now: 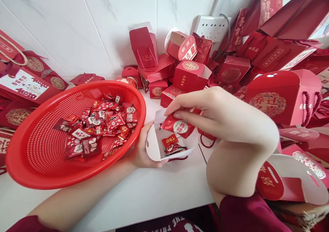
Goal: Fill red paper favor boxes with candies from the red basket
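My left hand (147, 149) is wrapped round the near left side of a small open gift box (153, 143) with a white inside. Two or so red candy packets (170, 141) lie in the box. Above its opening, my right hand (195, 110) pinches a red wrapped packet (180, 127) between thumb and fingers. To the left, a red perforated plastic basket (38, 177) holds several red and dark red wrapped candies (95, 120); its rim is over my left forearm.
Several red gift boxes (191, 75) are piled against the tiled wall (110, 16), with more stacked at the far left and all along the right. A power strip (210, 28) with a grey cable sits at the back. The white tabletop (154, 194) ends at the near edge.
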`<state>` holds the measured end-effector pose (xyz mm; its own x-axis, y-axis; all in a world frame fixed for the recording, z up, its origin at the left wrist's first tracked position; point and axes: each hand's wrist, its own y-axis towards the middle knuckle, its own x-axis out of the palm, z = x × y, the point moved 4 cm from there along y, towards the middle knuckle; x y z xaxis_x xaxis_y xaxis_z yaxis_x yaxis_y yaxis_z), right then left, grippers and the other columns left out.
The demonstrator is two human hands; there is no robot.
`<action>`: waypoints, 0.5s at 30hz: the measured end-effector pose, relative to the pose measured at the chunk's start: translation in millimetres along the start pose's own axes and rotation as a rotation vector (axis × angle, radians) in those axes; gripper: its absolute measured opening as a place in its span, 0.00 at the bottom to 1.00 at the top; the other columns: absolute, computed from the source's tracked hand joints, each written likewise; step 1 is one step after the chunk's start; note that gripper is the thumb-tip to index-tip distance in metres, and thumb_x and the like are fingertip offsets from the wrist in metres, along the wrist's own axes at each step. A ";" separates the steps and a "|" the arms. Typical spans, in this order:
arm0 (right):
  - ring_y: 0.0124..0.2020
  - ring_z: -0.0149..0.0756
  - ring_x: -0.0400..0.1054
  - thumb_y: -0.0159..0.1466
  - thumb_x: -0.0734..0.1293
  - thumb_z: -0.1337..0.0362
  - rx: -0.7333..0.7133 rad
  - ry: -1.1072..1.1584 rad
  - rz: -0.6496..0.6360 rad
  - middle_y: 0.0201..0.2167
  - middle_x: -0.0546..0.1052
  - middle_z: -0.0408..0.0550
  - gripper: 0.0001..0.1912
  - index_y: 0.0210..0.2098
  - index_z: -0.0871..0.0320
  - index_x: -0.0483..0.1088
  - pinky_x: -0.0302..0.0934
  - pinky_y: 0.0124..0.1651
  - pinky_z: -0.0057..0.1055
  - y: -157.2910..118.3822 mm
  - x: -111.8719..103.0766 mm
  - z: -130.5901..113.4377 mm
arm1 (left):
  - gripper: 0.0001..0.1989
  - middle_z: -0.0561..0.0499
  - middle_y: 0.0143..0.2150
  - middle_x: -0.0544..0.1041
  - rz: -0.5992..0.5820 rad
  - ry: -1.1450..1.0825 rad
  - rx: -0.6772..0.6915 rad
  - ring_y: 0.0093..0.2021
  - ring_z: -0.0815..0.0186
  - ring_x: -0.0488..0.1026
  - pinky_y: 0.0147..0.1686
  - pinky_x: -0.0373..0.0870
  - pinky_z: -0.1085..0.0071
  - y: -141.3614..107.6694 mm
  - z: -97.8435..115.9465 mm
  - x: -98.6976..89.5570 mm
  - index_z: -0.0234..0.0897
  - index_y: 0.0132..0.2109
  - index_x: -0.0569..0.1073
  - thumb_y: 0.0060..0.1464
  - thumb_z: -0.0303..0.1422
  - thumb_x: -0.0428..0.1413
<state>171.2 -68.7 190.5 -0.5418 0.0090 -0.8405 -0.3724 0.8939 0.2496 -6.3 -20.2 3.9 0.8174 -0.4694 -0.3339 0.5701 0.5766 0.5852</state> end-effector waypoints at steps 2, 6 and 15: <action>0.32 0.31 0.73 0.66 0.62 0.72 0.014 -0.018 -0.034 0.35 0.81 0.43 0.14 0.43 0.55 0.78 0.64 0.37 0.28 5.9 7.6 4.1 | 0.54 0.33 0.65 0.62 -0.018 0.028 -0.070 0.62 0.44 0.67 0.59 0.71 0.55 0.0 -1.3 1.1 0.34 0.70 0.46 0.45 0.48 0.64; 0.36 0.34 0.74 0.65 0.64 0.69 0.102 -0.065 0.046 0.36 0.81 0.45 0.11 0.43 0.57 0.77 0.64 0.40 0.29 12.9 11.8 12.1 | 0.54 0.34 0.69 0.57 -0.040 0.076 -0.097 0.67 0.43 0.61 0.67 0.62 0.53 3.6 -4.6 2.1 0.33 0.71 0.46 0.46 0.46 0.63; 0.49 0.40 0.72 0.68 0.61 0.64 0.264 -0.070 0.083 0.52 0.78 0.50 0.16 0.53 0.55 0.74 0.65 0.48 0.34 19.3 12.8 49.6 | 0.51 0.38 0.69 0.60 0.120 -0.056 -0.310 0.72 0.44 0.54 0.69 0.57 0.45 17.7 -35.0 -1.2 0.42 0.71 0.51 0.46 0.44 0.69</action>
<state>194.4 -29.1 160.7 -0.5052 0.1101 -0.8560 -0.1143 0.9746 0.1928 5.7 14.0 -11.2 0.8793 -0.4170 -0.2302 0.4752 0.8018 0.3624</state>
